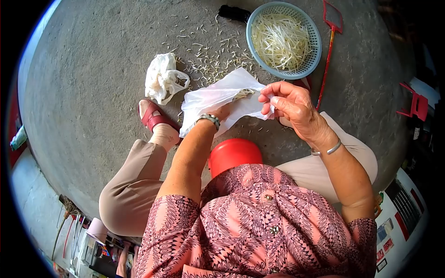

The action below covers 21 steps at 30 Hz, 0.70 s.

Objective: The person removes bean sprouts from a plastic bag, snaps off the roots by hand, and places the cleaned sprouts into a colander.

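Observation:
A thin white plastic bag (197, 104) spreads between my hands, with a few pale bean sprouts (243, 94) visible at its mouth. My left hand (221, 112) reaches into this bag; its fingers are hidden by the plastic. At the opposite edge, my right hand (292, 103) is closed, pinching the bag's rim between thumb and fingers. Beyond the right hand, a light blue colander (282, 75) holds a heap of long white bean sprouts (282, 41). Short bean sprout pieces (215, 58) lie scattered over the floor in front of the bag.
Another crumpled white plastic bag (161, 78) lies left on the concrete floor (102, 69). A red fly swatter (327, 62) lies right of the colander, and a black object (234, 13) touches its left. A red stool (235, 155) is between my legs. A red chair (414, 103) stands far right.

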Each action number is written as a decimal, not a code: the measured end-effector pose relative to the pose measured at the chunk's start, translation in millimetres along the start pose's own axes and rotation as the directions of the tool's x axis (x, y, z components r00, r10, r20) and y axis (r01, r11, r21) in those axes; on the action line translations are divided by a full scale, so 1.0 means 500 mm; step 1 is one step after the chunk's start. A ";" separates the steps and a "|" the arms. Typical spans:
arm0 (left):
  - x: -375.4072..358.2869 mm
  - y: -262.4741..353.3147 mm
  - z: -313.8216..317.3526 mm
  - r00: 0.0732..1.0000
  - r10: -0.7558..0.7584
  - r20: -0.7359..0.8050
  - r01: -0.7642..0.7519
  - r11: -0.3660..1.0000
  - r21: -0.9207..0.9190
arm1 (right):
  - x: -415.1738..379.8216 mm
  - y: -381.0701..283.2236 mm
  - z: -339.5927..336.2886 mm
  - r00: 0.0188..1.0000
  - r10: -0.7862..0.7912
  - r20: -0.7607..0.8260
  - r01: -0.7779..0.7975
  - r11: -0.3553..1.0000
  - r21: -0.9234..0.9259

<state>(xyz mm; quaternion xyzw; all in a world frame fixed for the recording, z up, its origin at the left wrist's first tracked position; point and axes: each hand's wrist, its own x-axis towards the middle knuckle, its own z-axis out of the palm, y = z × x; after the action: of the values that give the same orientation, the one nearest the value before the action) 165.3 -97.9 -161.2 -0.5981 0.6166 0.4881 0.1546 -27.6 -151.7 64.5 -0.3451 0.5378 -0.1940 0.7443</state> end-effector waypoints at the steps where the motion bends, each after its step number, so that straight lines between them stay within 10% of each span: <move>1: -0.003 -0.003 -0.002 1.000 0.009 -0.007 -0.008 1.000 0.006 | 0.001 -0.001 0.000 1.000 -0.001 0.001 0.001 1.000 -0.011; 21: -0.039 -0.008 -0.040 0.959 0.224 -0.172 -0.181 0.955 0.234 | 0.032 -0.039 0.022 0.998 -0.057 -0.010 0.055 0.983 -0.177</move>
<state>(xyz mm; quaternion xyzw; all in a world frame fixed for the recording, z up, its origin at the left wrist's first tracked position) 181.2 -101.7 -138.2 -0.5565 0.7363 0.3700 0.1059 -10.4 -172.2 69.9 -0.4234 0.5486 -0.1689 0.7009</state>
